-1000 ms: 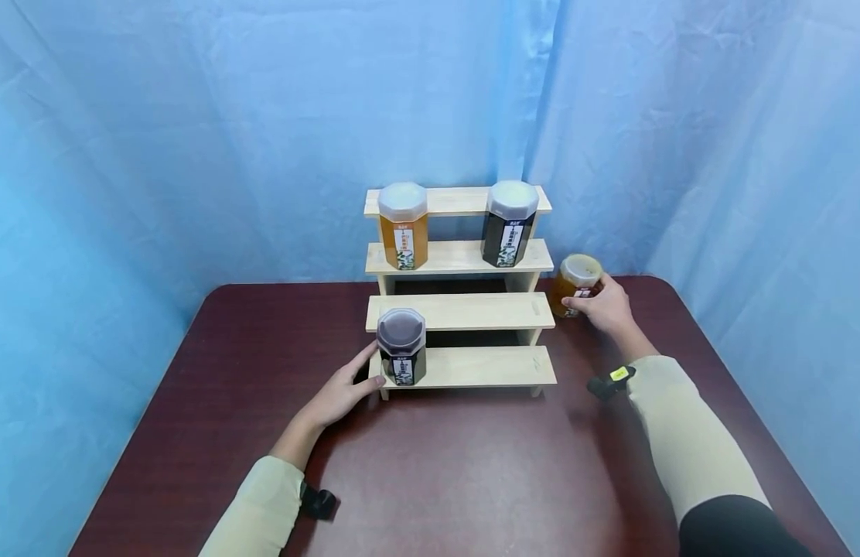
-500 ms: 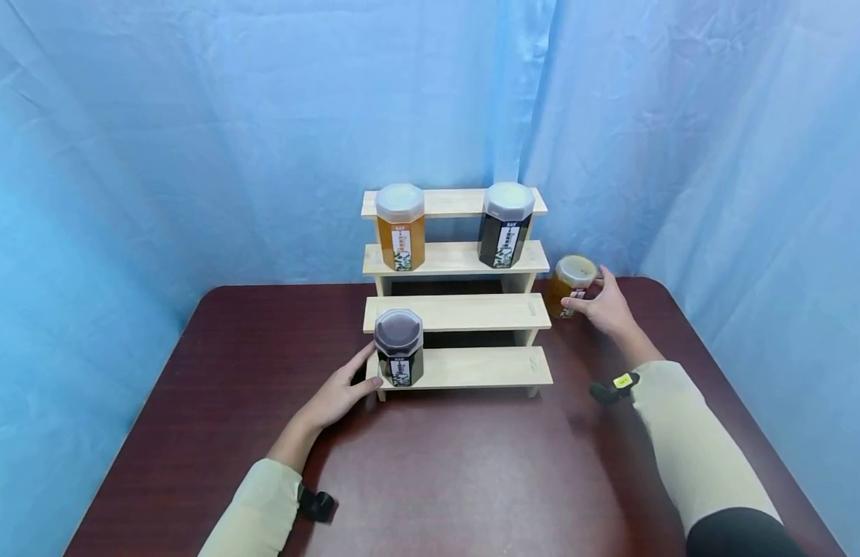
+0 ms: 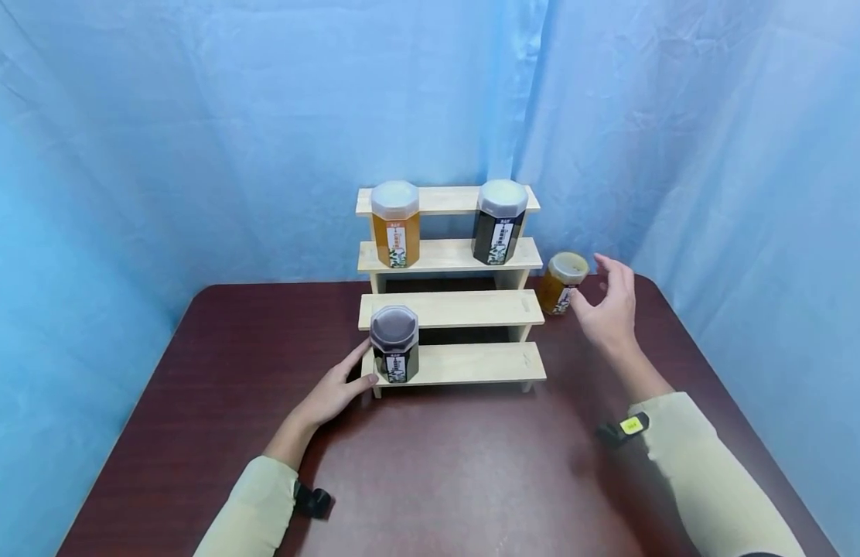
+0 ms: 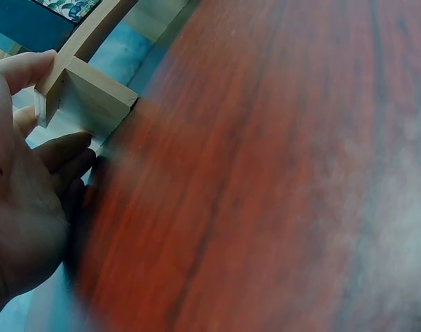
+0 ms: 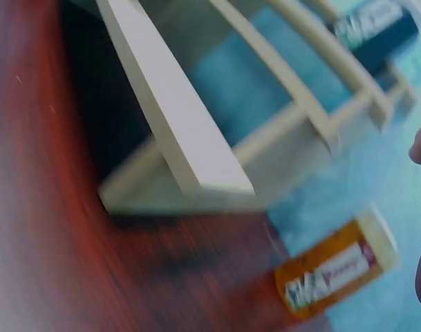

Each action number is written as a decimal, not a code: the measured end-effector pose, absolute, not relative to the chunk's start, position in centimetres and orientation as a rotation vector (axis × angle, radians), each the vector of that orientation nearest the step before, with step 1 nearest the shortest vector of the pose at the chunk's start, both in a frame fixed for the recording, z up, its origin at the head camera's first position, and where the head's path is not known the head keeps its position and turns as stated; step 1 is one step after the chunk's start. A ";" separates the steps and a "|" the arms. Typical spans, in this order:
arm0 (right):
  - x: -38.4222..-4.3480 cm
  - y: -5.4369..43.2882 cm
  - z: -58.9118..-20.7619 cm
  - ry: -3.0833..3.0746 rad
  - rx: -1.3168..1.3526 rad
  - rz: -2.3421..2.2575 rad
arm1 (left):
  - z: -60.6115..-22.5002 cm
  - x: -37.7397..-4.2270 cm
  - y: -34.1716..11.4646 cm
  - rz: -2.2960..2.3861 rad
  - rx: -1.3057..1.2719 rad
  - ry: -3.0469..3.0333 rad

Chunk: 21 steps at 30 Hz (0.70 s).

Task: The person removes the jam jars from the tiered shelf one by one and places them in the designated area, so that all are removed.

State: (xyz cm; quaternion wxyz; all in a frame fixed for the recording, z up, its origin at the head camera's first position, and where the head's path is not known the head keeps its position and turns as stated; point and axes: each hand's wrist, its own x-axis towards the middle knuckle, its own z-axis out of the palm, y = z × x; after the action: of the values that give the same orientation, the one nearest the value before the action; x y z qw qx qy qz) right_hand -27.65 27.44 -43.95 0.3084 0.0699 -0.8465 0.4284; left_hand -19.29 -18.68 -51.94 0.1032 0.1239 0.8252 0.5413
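Observation:
My left hand point(image 3: 332, 393) holds the left end of the lowest board of a wooden step shelf point(image 3: 482, 362). In the left wrist view its thumb lies on the board's front edge, and a finger shows at the board's end. Beside those fingers, a dark jar point(image 3: 395, 348) with a translucent lid stands on that board. My right hand point(image 3: 609, 309) is spread just right of an amber jar point(image 3: 558, 290), which stands upright on the table beside the shelf. Only a slice of this hand enters the right wrist view, where the amber jar point(image 5: 334, 270) shows label outward.
On the shelf's second tier from the top stand another amber jar point(image 3: 397, 236) at left and a dark jar point(image 3: 498, 232) at right. A dark red table point(image 3: 444, 472) carries everything. Light blue curtains point(image 3: 277, 139) hang behind and at both sides.
My right hand has let go of the amber jar and drawn back to the right, its fingers spreading. The jar stays beside the shelf. My left hand keeps its place on the shelf.

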 end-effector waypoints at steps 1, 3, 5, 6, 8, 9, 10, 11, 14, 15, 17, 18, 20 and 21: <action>-27.2 26.8 -43.8 -2.210 0.220 1.143 | -51.9 -19.3 -18.7 1.602 0.367 2.430; -26.4 25.5 -43.5 -2.169 0.277 1.167 | -51.9 -19.2 -18.7 1.612 0.369 2.422; -25.5 24.0 -43.5 -2.134 0.334 1.182 | -51.8 -19.2 -18.7 1.617 0.370 2.415; -25.1 23.3 -43.5 -2.115 0.362 1.188 | -51.8 -19.2 -18.7 1.617 0.370 2.415; -24.3 21.7 -43.8 -2.083 0.418 1.196 | -51.7 -19.2 -18.6 1.615 0.367 2.416; -23.9 20.9 -44.0 -2.070 0.447 1.201 | -51.8 -19.2 -18.6 1.613 0.367 2.418; -23.5 20.0 -44.2 -2.061 0.476 1.206 | -51.7 -19.2 -18.6 1.611 0.368 2.422; -23.1 19.1 -44.5 -2.054 0.502 1.217 | -51.8 -19.2 -18.6 1.610 0.369 2.425; -21.8 16.6 -45.4 -2.059 0.570 1.269 | -51.8 -19.1 -18.5 1.607 0.376 2.431; -21.4 15.8 -45.7 -2.069 0.588 1.291 | -51.8 -19.1 -18.5 1.606 0.376 2.430; -20.6 14.3 -46.2 -2.099 0.606 1.339 | -51.8 -19.1 -18.6 1.601 0.376 2.432; -20.3 13.7 -46.4 -2.122 0.608 1.364 | -51.8 -19.1 -18.6 1.597 0.375 2.433; -19.7 12.3 -46.7 -2.171 0.604 1.415 | -51.8 -19.1 -18.7 1.591 0.367 2.440; -19.5 11.7 -46.8 -2.196 0.597 1.445 | -51.8 -19.2 -18.7 1.586 0.362 2.447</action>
State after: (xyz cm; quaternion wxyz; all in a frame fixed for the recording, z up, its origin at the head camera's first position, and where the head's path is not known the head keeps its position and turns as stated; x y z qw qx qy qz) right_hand -19.50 11.72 -46.79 0.2211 0.2160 -0.7945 0.5227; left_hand -19.15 -18.69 -51.76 0.1014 0.1227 0.8284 0.5370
